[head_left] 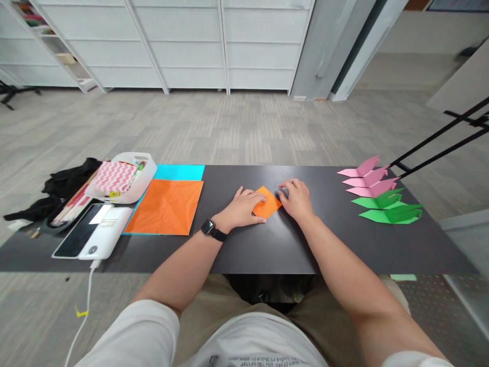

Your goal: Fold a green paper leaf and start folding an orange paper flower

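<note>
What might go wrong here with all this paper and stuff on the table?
The small orange paper might slip or crease crookedly, as only the left hand plainly rests on it; the right hand is at its corner.
The front green paper figure stands near the table's right end, so an elbow swing could knock it off.
The white cable hangs over the near edge and might snag.
</note>
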The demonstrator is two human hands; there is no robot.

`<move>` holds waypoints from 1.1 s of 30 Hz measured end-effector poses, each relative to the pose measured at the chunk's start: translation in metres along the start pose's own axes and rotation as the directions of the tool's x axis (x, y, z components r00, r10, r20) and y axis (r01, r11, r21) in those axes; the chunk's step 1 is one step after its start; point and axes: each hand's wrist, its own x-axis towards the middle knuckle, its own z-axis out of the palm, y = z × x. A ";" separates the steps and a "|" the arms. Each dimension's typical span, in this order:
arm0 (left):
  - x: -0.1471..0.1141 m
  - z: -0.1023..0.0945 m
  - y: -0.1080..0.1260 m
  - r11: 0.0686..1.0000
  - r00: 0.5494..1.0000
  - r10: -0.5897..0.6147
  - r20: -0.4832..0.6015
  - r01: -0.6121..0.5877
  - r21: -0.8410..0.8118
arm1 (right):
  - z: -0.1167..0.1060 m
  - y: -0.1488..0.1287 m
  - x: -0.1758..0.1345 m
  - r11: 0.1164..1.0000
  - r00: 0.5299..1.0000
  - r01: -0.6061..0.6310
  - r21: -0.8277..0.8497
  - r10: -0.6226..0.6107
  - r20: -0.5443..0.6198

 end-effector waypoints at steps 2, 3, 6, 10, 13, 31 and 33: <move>0.000 0.001 -0.001 1.000 1.000 -0.003 -0.011 0.003 0.000 | -0.004 -0.002 0.000 0.994 0.996 0.081 0.073 -0.084 0.042; 0.000 0.002 -0.001 1.000 1.000 -0.001 -0.018 0.001 0.000 | -0.006 -0.004 -0.001 0.985 0.987 0.132 0.107 -0.141 0.077; -0.001 0.004 -0.002 1.000 0.999 0.016 -0.028 -0.016 0.000 | -0.009 -0.010 -0.003 0.955 0.944 0.258 0.144 -0.281 0.171; -0.001 0.003 0.001 1.000 0.999 0.004 -0.042 -0.004 -0.007 | -0.010 -0.014 -0.004 0.934 0.902 0.332 0.129 -0.355 0.246; -0.001 0.000 0.002 1.000 0.998 -0.009 -0.069 0.008 -0.018 | -0.009 -0.012 -0.003 0.932 0.892 0.340 0.126 -0.362 0.269; -0.010 -0.032 -0.032 0.996 0.994 0.085 -0.069 -0.087 -0.027 | -0.003 0.003 -0.002 0.960 0.935 0.253 0.120 -0.274 0.226; -0.010 -0.033 -0.031 0.997 0.994 0.079 -0.079 -0.080 -0.018 | -0.003 0.003 -0.003 0.961 0.936 0.247 0.123 -0.269 0.225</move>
